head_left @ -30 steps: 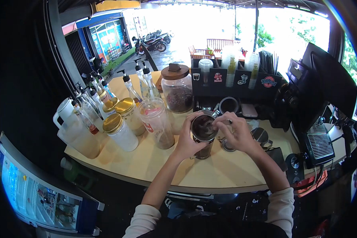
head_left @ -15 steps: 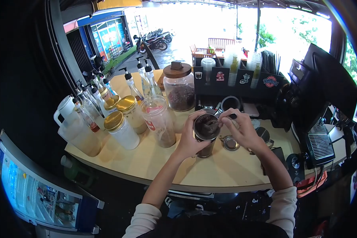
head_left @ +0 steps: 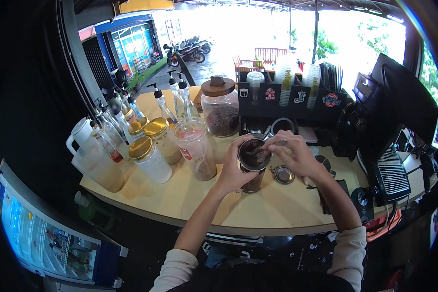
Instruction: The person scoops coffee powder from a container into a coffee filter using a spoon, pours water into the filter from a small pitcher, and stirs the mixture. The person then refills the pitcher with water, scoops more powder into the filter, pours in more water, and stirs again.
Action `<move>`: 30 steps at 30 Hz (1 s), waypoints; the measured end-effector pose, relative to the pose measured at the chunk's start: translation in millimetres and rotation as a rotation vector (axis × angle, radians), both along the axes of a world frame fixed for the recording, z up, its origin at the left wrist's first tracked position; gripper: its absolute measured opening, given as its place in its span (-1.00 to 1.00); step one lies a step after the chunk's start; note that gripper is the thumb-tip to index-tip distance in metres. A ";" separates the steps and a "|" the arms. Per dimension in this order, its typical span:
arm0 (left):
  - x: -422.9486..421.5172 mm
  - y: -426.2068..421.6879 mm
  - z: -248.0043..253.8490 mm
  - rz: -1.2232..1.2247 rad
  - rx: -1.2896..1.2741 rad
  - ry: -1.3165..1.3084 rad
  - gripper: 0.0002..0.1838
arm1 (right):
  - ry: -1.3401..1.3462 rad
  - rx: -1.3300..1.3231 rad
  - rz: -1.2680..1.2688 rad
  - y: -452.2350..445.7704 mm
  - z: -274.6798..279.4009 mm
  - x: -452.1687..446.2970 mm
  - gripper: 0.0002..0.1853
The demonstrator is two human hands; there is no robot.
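Both of my hands are over the counter, at a tall round container [head_left: 253, 155] with a shiny rim and dark brown contents. My left hand [head_left: 233, 165] wraps around its left side, just below the rim. With its fingers pinched together, my right hand [head_left: 289, 153] grips a small spoon [head_left: 264, 150] whose bowl dips inside the container. Much of the spoon's handle is hidden by the fingers. A round metal lid [head_left: 282, 174] lies on the counter to the right of the container.
Left of my hands stand a tall clear jar [head_left: 195, 151], gold-lidded jars [head_left: 142, 158], a pitcher [head_left: 97, 163] and pump bottles [head_left: 161, 104]. Behind is a wooden-lidded jar [head_left: 220, 109]. A black cup holder [head_left: 282, 107] lines the back; a monitor [head_left: 406, 100] rises at right.
My right hand has shifted slightly left and up, moving the spoon within the container. The left hand and the container stay about where they were.
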State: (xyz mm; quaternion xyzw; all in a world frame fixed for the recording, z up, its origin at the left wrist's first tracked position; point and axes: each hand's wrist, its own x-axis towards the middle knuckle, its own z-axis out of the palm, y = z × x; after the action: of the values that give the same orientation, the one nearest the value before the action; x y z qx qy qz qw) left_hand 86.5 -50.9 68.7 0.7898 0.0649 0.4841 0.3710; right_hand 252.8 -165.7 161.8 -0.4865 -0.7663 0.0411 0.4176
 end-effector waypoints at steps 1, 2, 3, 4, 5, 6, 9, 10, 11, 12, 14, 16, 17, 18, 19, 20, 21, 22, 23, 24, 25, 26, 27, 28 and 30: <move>0.0 0.6 -0.5 0.010 0.006 0.011 -0.08 | -0.001 0.000 0.000 0.3 -1.8 -0.6 -0.88; 0.1 1.1 -1.0 0.009 0.006 0.011 -0.08 | -0.006 0.010 0.024 0.7 -5.5 -1.5 -0.88; 0.3 1.8 -1.3 0.002 0.004 0.011 -0.08 | -0.011 0.021 0.047 0.9 -7.3 -2.0 -0.88; 0.2 1.8 -1.6 -0.005 -0.001 0.011 -0.07 | -0.011 0.020 0.046 1.0 -6.0 -0.5 -0.88; -0.1 1.2 -1.5 -0.005 -0.003 0.011 -0.07 | 0.004 0.030 0.008 1.0 -3.5 2.6 -0.88; -0.4 0.0 0.1 -0.002 0.004 0.006 -0.08 | 0.018 0.041 -0.029 1.2 -2.0 4.2 -0.88; -1.4 -4.2 5.3 0.005 -0.012 -0.014 -0.12 | -0.049 0.002 0.045 0.9 -7.7 2.7 -0.88; -0.7 -5.1 6.0 0.004 -0.038 -0.028 -0.16 | -0.049 0.002 0.042 0.9 -6.4 3.8 -0.88; -0.1 -5.3 5.9 0.002 -0.039 -0.027 -0.16 | -0.040 0.005 0.013 1.0 -4.3 5.2 -0.88; 0.3 -5.4 5.8 0.001 -0.034 -0.031 -0.16 | -0.032 0.008 -0.014 0.7 -3.0 5.7 -0.88; -0.1 -4.5 5.6 0.003 -0.029 -0.037 -0.16 | -0.024 -0.006 0.020 -0.3 -0.1 4.2 -0.88; 0.8 -3.3 3.6 0.003 -0.046 -0.023 -0.16 | -0.017 -0.021 0.051 -0.7 0.3 3.2 -0.88; 2.1 -2.7 2.6 0.000 -0.046 -0.023 -0.16 | -0.030 -0.014 0.048 -0.5 -0.5 2.3 -0.88; 3.0 -2.2 1.3 0.010 -0.033 -0.031 -0.14 | -0.043 -0.008 0.045 -0.2 -1.6 1.9 -0.88; 3.2 -2.3 0.3 0.021 -0.021 -0.037 -0.13 | -0.042 -0.009 0.045 1.1 -2.3 3.1 -0.88; 3.3 -3.5 -0.3 0.022 -0.022 -0.037 -0.13 | -0.002 0.011 0.010 3.4 -2.7 5.1 -0.87; 4.0 -5.3 -0.8 0.050 -0.007 -0.021 -0.11 | 0.038 0.033 -0.025 5.4 -3.5 6.3 -0.87; 5.3 -6.7 -0.9 0.078 0.010 -0.007 -0.09 | 0.037 0.034 -0.023 6.0 -6.4 4.9 -0.87; 7.7 -8.2 -2.2 0.079 0.011 -0.008 -0.09 | 0.074 -0.007 0.027 5.3 -10.8 2.0 -0.87; 10.6 -9.9 -3.9 0.075 -0.047 -0.050 -0.09 | 0.111 -0.049 0.076 4.5 -13.1 0.5 -0.87; 12.0 -11.0 -4.8 0.072 -0.105 -0.093 -0.09 | 0.111 -0.049 0.076 4.4 -12.0 1.9 -0.87; 11.9 -10.9 -5.0 0.073 -0.107 -0.093 -0.09 | 0.072 -0.016 0.018 4.4 -10.4 4.0 -0.86; 11.5 -11.0 -3.9 0.104 -0.086 -0.077 -0.09 | 0.034 0.016 -0.038 3.9 -9.7 4.7 -0.86; 11.4 -10.8 -2.9 0.134 -0.064 -0.062 -0.08 | 0.034 0.015 -0.036 3.1 -9.3 3.8 -0.86; 9.7 -8.6 -0.9 0.123 -0.046 -0.034 -0.08 | 0.085 -0.016 0.035 2.0 -7.6 2.4 -0.86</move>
State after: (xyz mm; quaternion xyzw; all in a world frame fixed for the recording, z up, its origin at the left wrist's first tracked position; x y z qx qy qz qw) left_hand 96.2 -59.5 67.8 0.7673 0.1181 0.5178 0.3594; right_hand 255.2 -163.7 154.2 -0.4742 -0.7559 0.0751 0.4451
